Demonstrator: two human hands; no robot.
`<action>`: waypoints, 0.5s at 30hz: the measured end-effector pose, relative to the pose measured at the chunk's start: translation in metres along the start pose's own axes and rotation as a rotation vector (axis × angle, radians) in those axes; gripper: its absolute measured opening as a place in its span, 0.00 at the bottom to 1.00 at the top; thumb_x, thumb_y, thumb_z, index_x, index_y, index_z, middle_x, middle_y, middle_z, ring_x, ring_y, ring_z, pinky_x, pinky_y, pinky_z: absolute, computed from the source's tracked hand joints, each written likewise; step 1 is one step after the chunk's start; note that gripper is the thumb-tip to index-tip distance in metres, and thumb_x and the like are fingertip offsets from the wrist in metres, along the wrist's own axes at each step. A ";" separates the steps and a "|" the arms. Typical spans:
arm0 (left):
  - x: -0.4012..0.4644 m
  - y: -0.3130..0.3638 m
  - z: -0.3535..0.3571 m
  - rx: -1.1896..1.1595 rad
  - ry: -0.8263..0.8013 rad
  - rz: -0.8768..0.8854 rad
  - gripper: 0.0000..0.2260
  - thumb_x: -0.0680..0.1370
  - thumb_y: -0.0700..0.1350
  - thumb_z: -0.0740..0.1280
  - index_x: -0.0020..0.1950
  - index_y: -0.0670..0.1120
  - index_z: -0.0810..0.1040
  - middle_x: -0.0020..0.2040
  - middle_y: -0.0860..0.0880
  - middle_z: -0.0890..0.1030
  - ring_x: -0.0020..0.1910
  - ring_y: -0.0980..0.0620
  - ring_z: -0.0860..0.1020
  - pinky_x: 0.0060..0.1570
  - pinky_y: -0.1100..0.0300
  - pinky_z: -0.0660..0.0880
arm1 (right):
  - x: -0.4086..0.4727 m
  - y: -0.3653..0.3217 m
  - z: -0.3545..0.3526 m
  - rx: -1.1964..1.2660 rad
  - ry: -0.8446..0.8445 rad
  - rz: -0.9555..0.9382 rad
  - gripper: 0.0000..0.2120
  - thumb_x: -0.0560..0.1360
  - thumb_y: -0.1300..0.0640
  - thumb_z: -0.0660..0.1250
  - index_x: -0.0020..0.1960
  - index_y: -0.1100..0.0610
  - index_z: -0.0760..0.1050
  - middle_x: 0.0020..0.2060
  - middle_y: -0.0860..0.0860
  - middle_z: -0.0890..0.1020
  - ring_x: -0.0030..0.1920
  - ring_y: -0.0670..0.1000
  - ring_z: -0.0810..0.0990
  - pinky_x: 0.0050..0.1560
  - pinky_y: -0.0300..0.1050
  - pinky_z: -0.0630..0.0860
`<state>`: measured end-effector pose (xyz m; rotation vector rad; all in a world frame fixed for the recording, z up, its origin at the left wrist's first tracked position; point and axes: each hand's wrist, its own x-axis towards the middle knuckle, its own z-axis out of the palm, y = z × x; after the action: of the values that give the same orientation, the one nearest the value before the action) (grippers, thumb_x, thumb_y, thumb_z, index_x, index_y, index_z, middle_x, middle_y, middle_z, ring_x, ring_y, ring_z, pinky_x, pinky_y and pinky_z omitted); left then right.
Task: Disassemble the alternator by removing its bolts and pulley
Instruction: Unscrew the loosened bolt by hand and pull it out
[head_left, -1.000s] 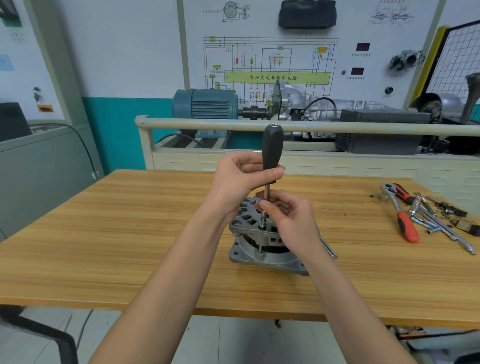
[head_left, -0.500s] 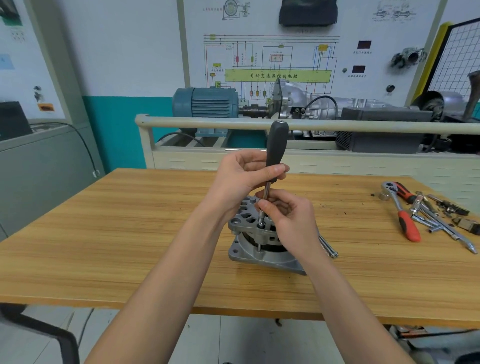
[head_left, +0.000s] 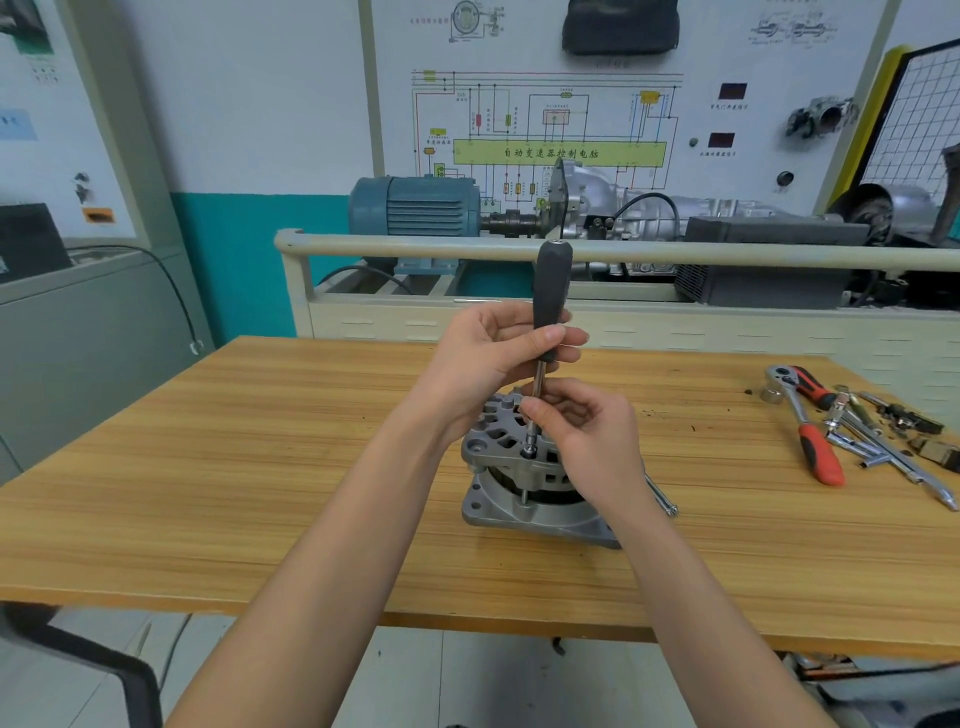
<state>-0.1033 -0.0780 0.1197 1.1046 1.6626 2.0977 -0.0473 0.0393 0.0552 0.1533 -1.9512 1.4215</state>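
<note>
A grey metal alternator (head_left: 511, 499) stands on the wooden table (head_left: 260, 467), its ribbed housing facing up. A nut driver with a dark grey handle (head_left: 550, 286) stands nearly upright, its socket tip seated on a long through bolt (head_left: 525, 486) at the housing's near rim. My left hand (head_left: 493, 358) grips the lower end of the handle. My right hand (head_left: 582, 436) pinches the driver's thin metal shaft just above the socket and covers the alternator's right side. A removed long bolt (head_left: 660, 496) lies on the table behind my right wrist.
A red-handled ratchet (head_left: 810, 431), chrome extension bars (head_left: 893, 457) and small loose parts lie at the table's right end. A cream rail (head_left: 727, 254) and a training bench with a blue motor (head_left: 415, 205) stand behind the table. A dark chair (head_left: 78, 665) sits lower left.
The driver handle tilted slightly right and came back toward upright as my left hand's fingers shifted round it. My right hand stays pinched on the shaft. The alternator has not moved.
</note>
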 end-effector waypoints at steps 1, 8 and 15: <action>0.000 0.000 0.000 0.009 -0.011 -0.001 0.07 0.78 0.35 0.65 0.53 0.41 0.79 0.47 0.43 0.85 0.46 0.49 0.83 0.51 0.57 0.80 | 0.000 0.000 -0.001 0.003 0.001 0.000 0.10 0.72 0.62 0.73 0.44 0.46 0.80 0.37 0.45 0.84 0.40 0.47 0.83 0.44 0.38 0.78; -0.001 0.003 0.002 0.068 -0.068 -0.009 0.10 0.81 0.36 0.60 0.60 0.39 0.76 0.52 0.42 0.83 0.49 0.49 0.82 0.53 0.55 0.79 | 0.000 0.000 -0.002 0.037 0.001 0.005 0.10 0.71 0.62 0.74 0.43 0.47 0.81 0.35 0.43 0.84 0.38 0.45 0.83 0.42 0.34 0.76; -0.004 0.006 0.004 0.117 -0.105 -0.006 0.10 0.81 0.36 0.59 0.61 0.39 0.75 0.52 0.42 0.83 0.50 0.49 0.81 0.58 0.50 0.77 | 0.000 -0.001 -0.001 0.040 0.005 -0.030 0.12 0.70 0.64 0.75 0.42 0.47 0.80 0.34 0.40 0.84 0.37 0.41 0.82 0.41 0.32 0.76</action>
<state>-0.0963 -0.0792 0.1236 1.2206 1.7549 1.9251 -0.0466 0.0397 0.0557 0.1962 -1.9099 1.4410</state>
